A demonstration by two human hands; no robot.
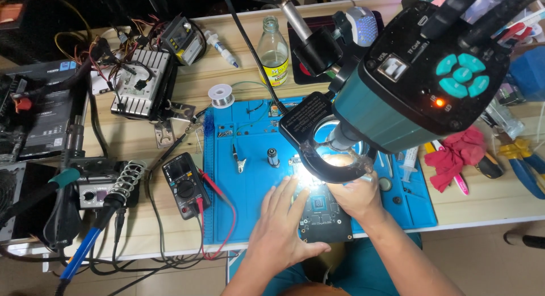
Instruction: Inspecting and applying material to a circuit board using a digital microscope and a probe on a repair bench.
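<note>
A dark circuit board (323, 215) with a square chip lies on the blue work mat (250, 182) near the table's front edge, lit from above by a ring light (332, 154). My left hand (281, 225) rests flat on the mat with fingers spread, touching the board's left edge. My right hand (359, 196) sits at the board's upper right, under the ring light, fingers curled; whether it holds a tool is hidden. A teal microscope camera head (426, 74) hangs over the board.
A black multimeter (186, 185) with red leads lies left of the mat. A soldering station (96, 188) and iron stand sit at far left. A glass bottle (273, 51), solder spool (221, 95), red cloth (457, 154) and yellow-handled pliers (522, 157) surround the mat.
</note>
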